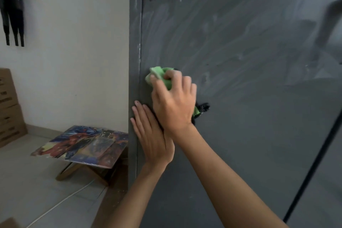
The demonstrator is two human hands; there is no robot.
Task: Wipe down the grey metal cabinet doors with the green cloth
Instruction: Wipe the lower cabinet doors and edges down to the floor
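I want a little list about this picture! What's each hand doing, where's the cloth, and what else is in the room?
right hand: grips the bunched green cloth, pressing it on the door
left hand: flat and open against the door, below the right hand
cloth spot: near the left edge of the grey cabinet door
door surface: streaky smear marks
beside cabinet: small folding table with a colourful picture top
far left: stacked cardboard boxes
floor: white cable

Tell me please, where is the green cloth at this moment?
In the head view, the green cloth is bunched in the right hand, pressed on the grey cabinet door near its left edge, just above the left hand.
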